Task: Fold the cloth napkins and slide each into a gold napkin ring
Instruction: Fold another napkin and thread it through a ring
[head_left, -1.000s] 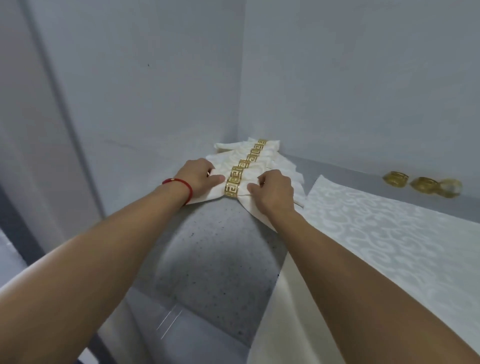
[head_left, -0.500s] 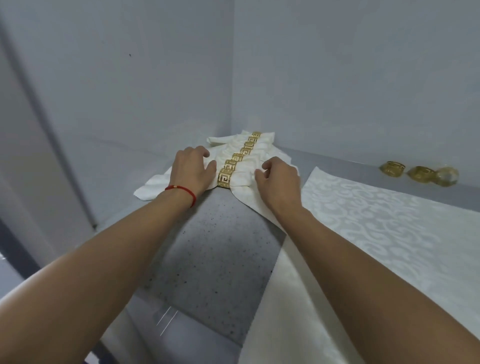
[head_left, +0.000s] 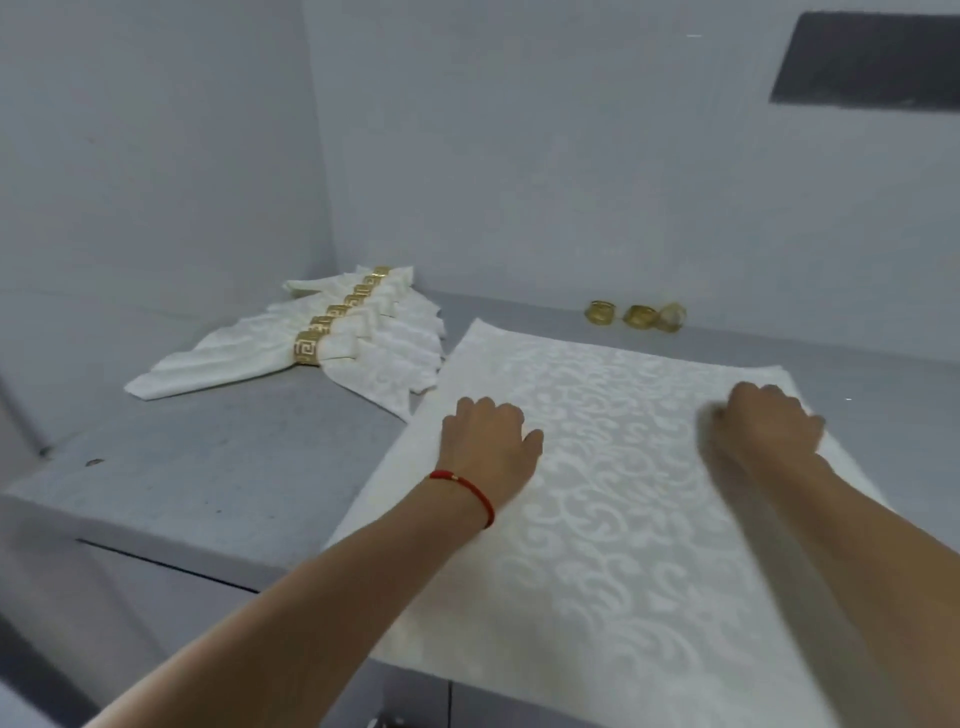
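Napkin (head_left: 623, 493) number next lies flat on the counter (head_left: 234, 467) under us, left hand (head_left: 488, 441) and blurry right hand (head_left: 763, 421) resting on it, fingers bent, gripping nothing we can see. Probably folding next, then a spare ring (head_left: 601, 312).

No legible text or labels

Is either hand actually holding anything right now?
Cannot tell: left hand and right hand rest on the flat napkin; any grip is hidden.
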